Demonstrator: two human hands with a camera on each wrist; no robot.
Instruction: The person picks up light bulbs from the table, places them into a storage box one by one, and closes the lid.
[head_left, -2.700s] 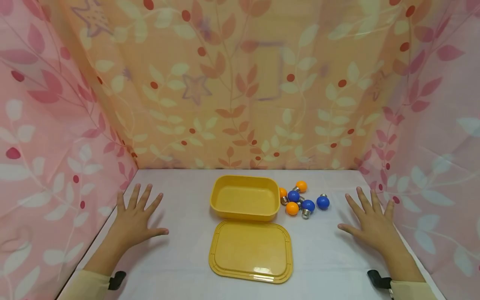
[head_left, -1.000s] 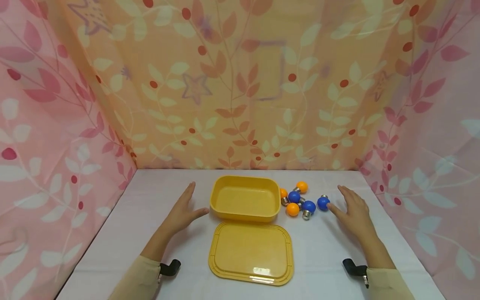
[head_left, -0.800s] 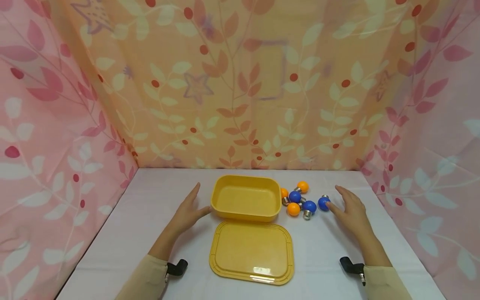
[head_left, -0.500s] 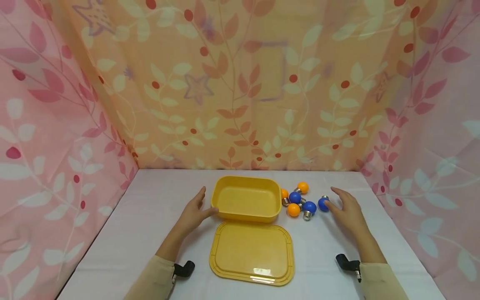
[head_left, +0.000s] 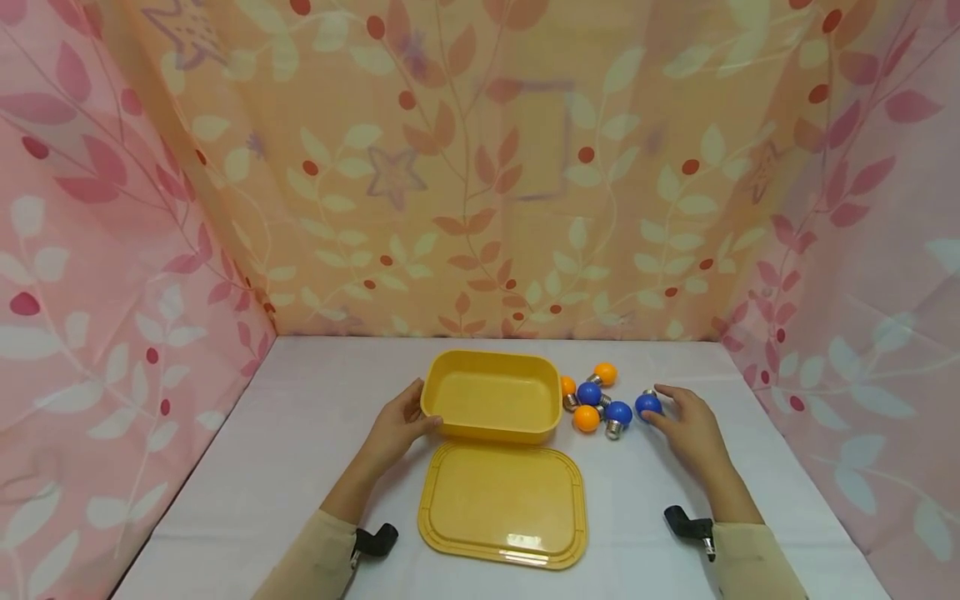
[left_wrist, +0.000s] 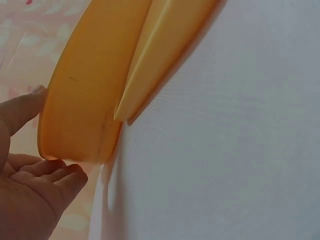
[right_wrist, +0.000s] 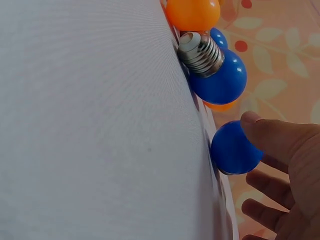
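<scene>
My left hand [head_left: 397, 425] is at the left end of a yellow plastic box [head_left: 491, 429], which stands with its hollow side up. In the left wrist view, the thumb [left_wrist: 25, 110] touches the rim while curled fingers [left_wrist: 55, 180] lie against the end wall. A blue light bulb [head_left: 647, 404] with a silver screw base sits between the thumb and forefinger of my right hand [head_left: 693, 429]. The right wrist view has the thumb [right_wrist: 272, 137] on this blue bulb [right_wrist: 234, 150], with the forefinger partly hidden behind it.
Right of the box lie several more bulbs, including a blue one [head_left: 618, 413] and an orange one [head_left: 587, 418]. A flat yellow lid [head_left: 501, 504] lies in front of the box on the white tabletop [head_left: 330, 492]. Patterned curtains [head_left: 450, 208] enclose the back and sides.
Both hands have come inward from the table's sides, where their fingers were spread. The left has closed in on the box's end, and the right has taken the outermost blue bulb between thumb and forefinger.
</scene>
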